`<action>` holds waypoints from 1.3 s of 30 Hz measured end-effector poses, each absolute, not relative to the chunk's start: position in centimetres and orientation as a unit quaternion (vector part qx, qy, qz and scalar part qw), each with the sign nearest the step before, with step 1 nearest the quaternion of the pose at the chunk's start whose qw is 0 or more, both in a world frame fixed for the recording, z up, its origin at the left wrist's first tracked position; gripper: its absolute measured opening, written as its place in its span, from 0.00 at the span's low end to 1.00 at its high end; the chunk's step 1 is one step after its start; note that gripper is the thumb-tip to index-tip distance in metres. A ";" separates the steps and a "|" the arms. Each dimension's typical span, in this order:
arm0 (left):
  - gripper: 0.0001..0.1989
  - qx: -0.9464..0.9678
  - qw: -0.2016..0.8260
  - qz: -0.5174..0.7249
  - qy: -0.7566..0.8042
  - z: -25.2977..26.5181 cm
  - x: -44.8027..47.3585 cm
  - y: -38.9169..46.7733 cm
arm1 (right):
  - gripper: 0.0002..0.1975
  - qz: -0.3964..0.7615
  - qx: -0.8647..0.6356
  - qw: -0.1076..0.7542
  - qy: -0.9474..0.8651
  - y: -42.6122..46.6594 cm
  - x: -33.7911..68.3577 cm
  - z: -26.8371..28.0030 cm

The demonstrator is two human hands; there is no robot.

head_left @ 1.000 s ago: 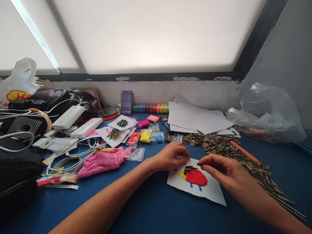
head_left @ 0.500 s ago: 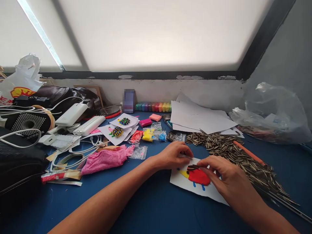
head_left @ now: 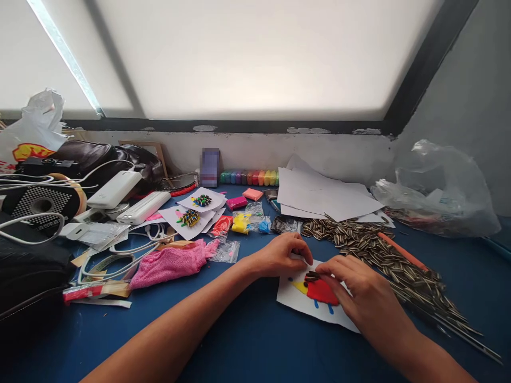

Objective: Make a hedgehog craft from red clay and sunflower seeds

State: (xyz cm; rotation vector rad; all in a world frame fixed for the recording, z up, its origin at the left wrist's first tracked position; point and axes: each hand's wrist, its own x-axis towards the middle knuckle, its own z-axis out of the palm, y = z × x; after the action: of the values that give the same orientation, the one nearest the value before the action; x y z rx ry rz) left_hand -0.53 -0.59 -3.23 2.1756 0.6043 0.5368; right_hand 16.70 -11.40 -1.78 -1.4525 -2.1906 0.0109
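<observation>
A small white sheet of paper [head_left: 295,306] lies in front of me with a flat clay hedgehog on it. Its body is red clay [head_left: 322,293], its snout yellow clay [head_left: 299,287], with blue feet and a dark eye. My left hand [head_left: 284,255] is curled over the sheet's upper edge, thumb and fingers closed on the paper. Thumb and forefinger of my right hand [head_left: 361,290] pinch a sunflower seed at the top of the red clay. Beside the fingertips, dark striped sunflower seeds [head_left: 312,276] stand at the clay's upper left. The pinched seed is mostly hidden.
A heap of sunflower seeds [head_left: 383,260] spreads to the right, with an orange stick [head_left: 403,251] on it. Behind are blank papers [head_left: 327,194] and bagged clay [head_left: 240,223]. Finished seed hedgehogs [head_left: 187,218], a pink cloth [head_left: 171,264] and cables lie left.
My right hand has moved slightly left and down with the seed, closer against the red clay. My left hand stays at the paper's edge. The whole view has shifted a little.
</observation>
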 end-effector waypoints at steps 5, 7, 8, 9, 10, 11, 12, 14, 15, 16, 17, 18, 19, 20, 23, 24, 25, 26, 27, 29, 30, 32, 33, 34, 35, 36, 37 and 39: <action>0.08 0.842 0.438 0.209 0.237 -2.7 -0.7 -0.5 | 0.11 0.001 -0.532 0.244 -0.811 -11.3 16.7 -1.9; 0.06 0.827 0.470 0.206 0.229 -2.4 -0.9 -0.4 | 0.12 0.004 -0.533 0.242 -0.811 -11.2 16.6 -1.9; 0.05 0.819 0.489 0.204 0.223 -2.2 -1.1 -0.3 | 0.12 0.004 -0.533 0.242 -0.811 -11.2 16.6 -2.0; 0.05 0.811 0.506 0.201 0.214 -2.1 -1.2 -0.2 | 0.11 0.003 -0.533 0.242 -0.810 -11.2 16.6 -2.0; 0.05 0.805 0.520 0.198 0.203 -2.0 -1.4 -0.2 | 0.11 0.001 -0.533 0.244 -0.810 -11.2 16.5 -2.1; 0.05 0.802 0.531 0.195 0.192 -1.9 -1.5 0.0 | 0.11 0.001 -0.533 0.245 -0.810 -11.2 16.5 -2.1; 0.06 0.802 0.536 0.192 0.182 -1.9 -1.6 0.1 | 0.11 0.001 -0.532 0.246 -0.810 -11.2 16.5 -2.1; 0.06 0.807 0.534 0.187 0.169 -2.0 -1.7 0.2 | 0.10 0.001 -0.533 0.248 -0.809 -11.2 16.5 -2.2; 0.06 0.812 0.528 0.184 0.164 -2.1 -1.8 0.3 | 0.10 0.000 -0.532 0.248 -0.809 -11.2 16.5 -2.2; 0.06 0.817 0.522 0.182 0.160 -2.2 -1.8 0.4 | 0.10 0.000 -0.532 0.248 -0.809 -11.2 16.5 -2.3; 0.06 0.822 0.517 0.181 0.157 -2.2 -1.7 0.4 | 0.10 -0.002 -0.532 0.248 -0.810 -11.2 16.5 -2.3; 0.05 0.825 0.513 0.180 0.153 -2.3 -1.7 0.4 | 0.10 -0.004 -0.531 0.248 -0.810 -11.3 16.5 -2.2; 0.05 0.827 0.510 0.179 0.151 -2.4 -1.7 0.4 | 0.10 -0.006 -0.531 0.247 -0.811 -11.3 16.5 -2.2; 0.05 0.829 0.509 0.178 0.150 -2.4 -1.6 0.4 | 0.09 -0.008 -0.530 0.246 -0.811 -11.3 16.5 -2.2; 0.04 0.833 0.503 0.174 0.151 -2.5 -1.6 0.4 | 0.10 -0.008 -0.532 0.238 -0.813 -11.3 16.4 -2.1; 0.04 0.835 0.500 0.173 0.152 -2.5 -1.5 0.4 | 0.10 -0.007 -0.533 0.234 -0.813 -11.3 16.4 -2.1; 0.03 0.837 0.497 0.171 0.154 -2.6 -1.5 0.4 | 0.11 -0.006 -0.533 0.231 -0.814 -11.3 16.3 -2.1; 0.03 0.839 0.493 0.170 0.155 -2.6 -1.5 0.4 | 0.11 -0.006 -0.533 0.229 -0.814 -11.3 16.3 -2.0; 0.03 0.841 0.490 0.169 0.156 -2.6 -1.5 0.4 | 0.11 -0.006 -0.533 0.228 -0.815 -11.3 16.3 -2.0; 0.04 0.844 0.484 0.167 0.157 -2.7 -1.4 0.3 | 0.11 -0.009 -0.533 0.225 -0.816 -11.3 16.3 -2.0; 0.04 0.846 0.482 0.166 0.159 -2.7 -1.4 0.3 | 0.12 -0.011 -0.533 0.223 -0.816 -11.3 16.3 -2.0; 0.04 0.847 0.478 0.166 0.161 -2.7 -1.4 0.3 | 0.12 -0.017 -0.535 0.217 -0.816 -11.2 16.3 -2.0; 0.04 0.847 0.478 0.165 0.162 -2.7 -1.4 0.3 | 0.12 -0.020 -0.535 0.215 -0.817 -11.2 16.3 -2.0; 0.04 0.848 0.477 0.164 0.163 -2.7 -1.4 0.3 | 0.12 -0.023 -0.535 0.214 -0.817 -11.2 16.3 -2.1; 0.04 0.849 0.475 0.163 0.164 -2.7 -1.4 0.3 | 0.12 -0.026 -0.536 0.213 -0.816 -11.2 16.3 -2.1; 0.04 0.850 0.473 0.163 0.166 -2.7 -1.3 0.3 | 0.12 -0.029 -0.537 0.211 -0.816 -11.1 16.4 -2.2; 0.04 0.851 0.471 0.162 0.168 -2.8 -1.3 0.3 | 0.12 -0.031 -0.537 0.208 -0.817 -11.1 16.4 -2.2; 0.04 0.853 0.466 0.159 0.173 -2.8 -1.3 0.3 | 0.12 -0.033 -0.537 0.200 -0.819 -11.1 16.5 -2.2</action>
State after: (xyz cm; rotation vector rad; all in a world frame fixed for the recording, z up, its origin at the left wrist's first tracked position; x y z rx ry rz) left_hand -1.30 0.32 -2.77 2.0936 0.4258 0.3911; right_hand 16.45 -11.07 -2.25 -1.4999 -2.2897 -0.0931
